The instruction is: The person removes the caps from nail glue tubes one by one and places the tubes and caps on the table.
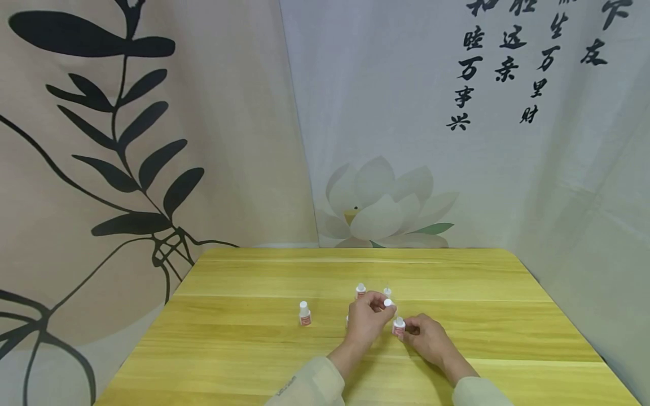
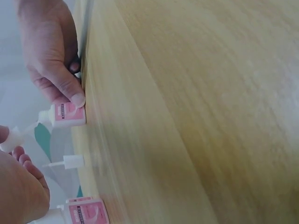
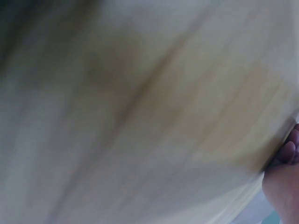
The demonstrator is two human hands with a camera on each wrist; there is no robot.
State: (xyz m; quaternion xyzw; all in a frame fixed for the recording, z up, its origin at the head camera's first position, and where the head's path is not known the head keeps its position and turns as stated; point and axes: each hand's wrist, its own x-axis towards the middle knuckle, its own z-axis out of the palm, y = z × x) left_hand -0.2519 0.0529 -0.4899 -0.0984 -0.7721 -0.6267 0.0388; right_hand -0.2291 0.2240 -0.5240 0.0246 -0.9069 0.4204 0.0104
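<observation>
My left hand pinches a white cap above and left of a small bottle with a pink label. My right hand grips that bottle upright on the table from its right side. In the left wrist view a thin tip points from the cap toward the neck of the bottle, beside the thumb of my right hand; my left hand is at the lower left. At the right wrist view's edge shows part of a hand; its fingertips' hold is hidden.
On the wooden table stand one bottle to the left and another behind my left hand, which mostly covers a further one. A white piece with a thin tip stands nearby. A printed cloth hangs behind the table.
</observation>
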